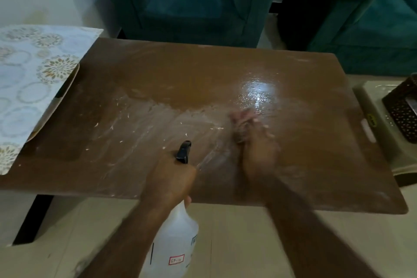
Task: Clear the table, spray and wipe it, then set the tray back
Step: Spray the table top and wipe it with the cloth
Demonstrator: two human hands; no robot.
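The brown table top (pixel 171 79) is wet, streaked white and dotted with small crumbs. My left hand (pixel 171 183) grips the neck of a clear spray bottle (pixel 173 239) with a black nozzle, held at the table's near edge. My right hand (pixel 257 153) lies blurred on the wet middle of the table, pressing a crumpled cloth (pixel 242 122) under its fingers. A cream tray (pixel 370 124) rests on the floor to the right of the table.
A patterned basket (pixel 404 110) stands on the tray. A floral table mat (pixel 29 83) and a plate under it overlap the table's left end. Two teal armchairs (pixel 189 0) stand behind the table. Pale floor tiles lie in front.
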